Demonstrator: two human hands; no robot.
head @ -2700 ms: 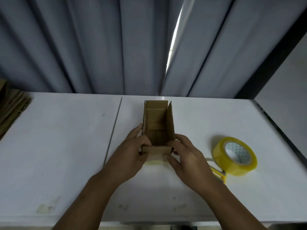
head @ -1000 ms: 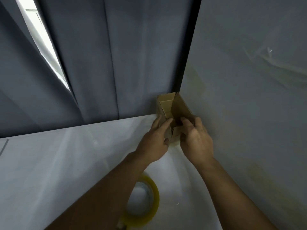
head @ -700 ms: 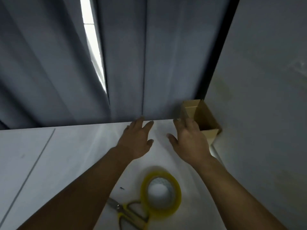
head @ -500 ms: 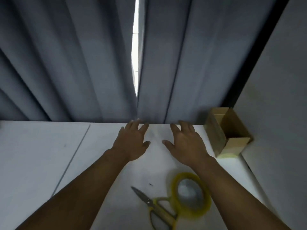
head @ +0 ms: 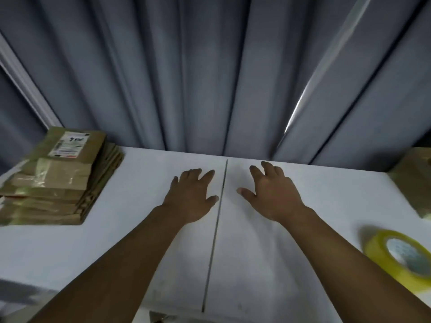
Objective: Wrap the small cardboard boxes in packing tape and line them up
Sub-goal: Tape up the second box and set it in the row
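**White table, two empty hands**

A white table (head: 256,264) fills the lower part of our view, split by a thin dark seam (head: 217,220) that runs from the near edge to the far edge. Behind it hangs a grey pleated curtain (head: 198,78), with one bright slit of daylight (head: 300,101) on the right.

Our left hand (head: 193,197) and our right hand (head: 272,194) lie palm down on either side of the seam, near the far edge. The fingers are spread and relaxed, and neither hand holds anything. We cannot tell whether the palms rest on the surface or hang just above it.

The small brown cardboard box (head: 415,183) stands at the far right of the table, well apart from both hands. It is cut off by the frame edge and blurred. Nearer to us on the right lies a yellow roll of clear packing tape (head: 401,259), also partly out of frame.

At the far left sits a stack of flattened brown cardboard sheets (head: 58,183), glossy in places, with a white printed label (head: 68,144) on the top one.
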